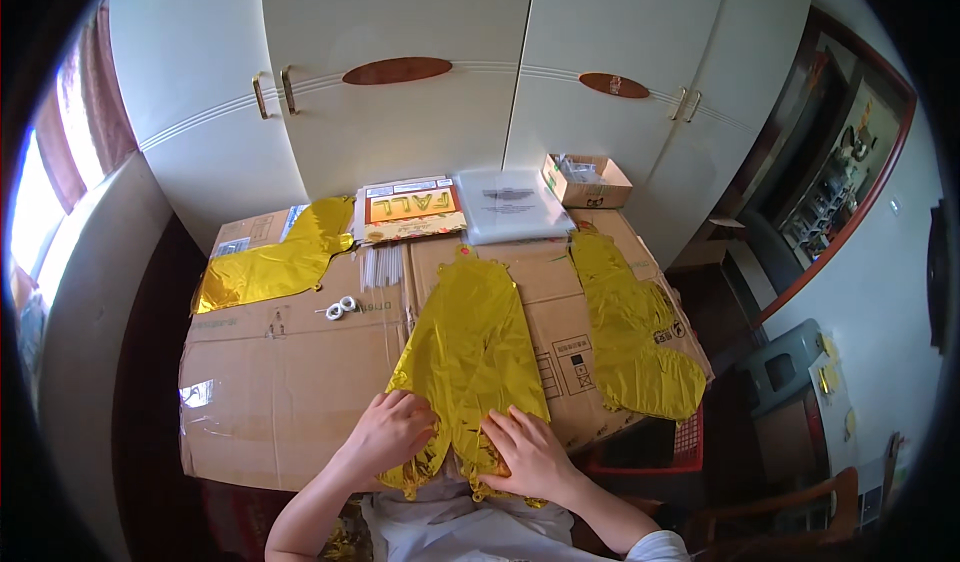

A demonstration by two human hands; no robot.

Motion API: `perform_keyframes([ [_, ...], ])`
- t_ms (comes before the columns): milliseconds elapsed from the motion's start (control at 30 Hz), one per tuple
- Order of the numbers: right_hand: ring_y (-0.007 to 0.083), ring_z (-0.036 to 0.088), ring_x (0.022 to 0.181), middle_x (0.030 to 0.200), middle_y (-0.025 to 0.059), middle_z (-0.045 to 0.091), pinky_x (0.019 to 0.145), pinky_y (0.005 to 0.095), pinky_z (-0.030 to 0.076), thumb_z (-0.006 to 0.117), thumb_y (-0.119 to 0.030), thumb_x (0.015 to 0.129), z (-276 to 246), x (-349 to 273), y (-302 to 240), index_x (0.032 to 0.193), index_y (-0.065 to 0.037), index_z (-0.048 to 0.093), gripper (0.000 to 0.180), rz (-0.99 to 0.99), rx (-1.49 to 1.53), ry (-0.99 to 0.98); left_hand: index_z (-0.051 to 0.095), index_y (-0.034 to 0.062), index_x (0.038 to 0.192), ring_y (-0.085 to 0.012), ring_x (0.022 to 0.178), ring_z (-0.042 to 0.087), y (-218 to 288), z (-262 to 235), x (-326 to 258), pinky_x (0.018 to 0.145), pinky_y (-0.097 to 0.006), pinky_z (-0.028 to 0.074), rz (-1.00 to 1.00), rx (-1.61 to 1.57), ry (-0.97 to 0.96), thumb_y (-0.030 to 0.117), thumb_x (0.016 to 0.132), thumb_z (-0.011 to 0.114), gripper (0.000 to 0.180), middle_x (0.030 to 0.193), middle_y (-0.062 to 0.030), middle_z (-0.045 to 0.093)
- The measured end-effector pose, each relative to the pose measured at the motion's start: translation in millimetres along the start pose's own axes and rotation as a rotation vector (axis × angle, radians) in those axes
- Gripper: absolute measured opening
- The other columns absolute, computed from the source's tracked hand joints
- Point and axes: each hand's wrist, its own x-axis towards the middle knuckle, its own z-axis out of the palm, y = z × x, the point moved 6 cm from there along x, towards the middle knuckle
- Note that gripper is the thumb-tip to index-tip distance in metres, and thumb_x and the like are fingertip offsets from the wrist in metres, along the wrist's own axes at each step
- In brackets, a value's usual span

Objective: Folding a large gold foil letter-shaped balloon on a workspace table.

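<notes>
Your left hand (392, 432) and right hand (528, 454) spread flat, pressing the gold foil balloon (470, 357) at lower centre of the frame, on the cardboard box (280, 382), two more foil balloons (270, 262) lying left and right

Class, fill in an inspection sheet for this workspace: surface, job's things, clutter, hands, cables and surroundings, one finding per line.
Surface: flattened cardboard boxes as a worktop.
Job's things: flat gold foil balloon in the middle, under both hands.
Clutter: two more gold foil balloons, clear straws, tape rolls, packets, small open box.
Hands: left hand and right hand press flat on the balloon's near end.
Cables: nothing seen.
Surroundings: white wardrobe behind, doorway at right.
</notes>
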Motion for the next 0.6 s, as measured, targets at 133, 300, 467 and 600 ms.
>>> perform_keyframes([
  [133,0.0397,0.043,0.128,0.139,0.0157,0.047,0.103,0.0545,0.039,0.07,-0.054,0.078,4,-3,-4,0.133,-0.004,0.052,0.077,0.005,-0.093,0.008,0.069,0.0117,0.103,-0.0234,0.105,0.057,-2,17,3,0.089,-0.038,0.045,0.064,0.018,-0.002,0.022,0.08,0.072,0.026,0.108,-0.0047,0.062],
  [300,0.0377,0.045,0.127,0.134,0.0113,0.053,0.101,0.0541,0.041,0.068,-0.044,0.083,7,-4,-6,0.123,-0.006,0.061,0.056,0.004,-0.087,0.063,0.07,0.0114,0.107,-0.0258,0.11,0.056,0,21,5,0.094,-0.04,0.044,0.023,-0.027,-0.044,0.024,0.083,0.07,0.027,0.114,-0.0086,0.062],
  [467,0.0331,0.049,0.125,0.126,0.0075,0.06,0.101,0.0492,0.042,0.068,-0.032,0.085,4,-4,-4,0.114,-0.007,0.066,0.039,0.002,-0.044,0.128,0.068,0.0119,0.112,-0.0251,0.112,0.056,4,22,5,0.095,-0.041,0.043,0.049,-0.029,-0.04,0.024,0.083,0.07,0.031,0.117,-0.008,0.061],
  [600,0.0305,0.052,0.122,0.123,0.0067,0.062,0.102,0.0467,0.041,0.067,-0.029,0.085,0,-5,-3,0.114,-0.008,0.067,0.036,0.01,-0.008,0.158,0.064,0.0114,0.118,-0.0264,0.12,0.054,6,25,8,0.099,-0.042,0.041,0.095,-0.025,-0.017,0.023,0.085,0.067,0.035,0.126,-0.0084,0.06],
])
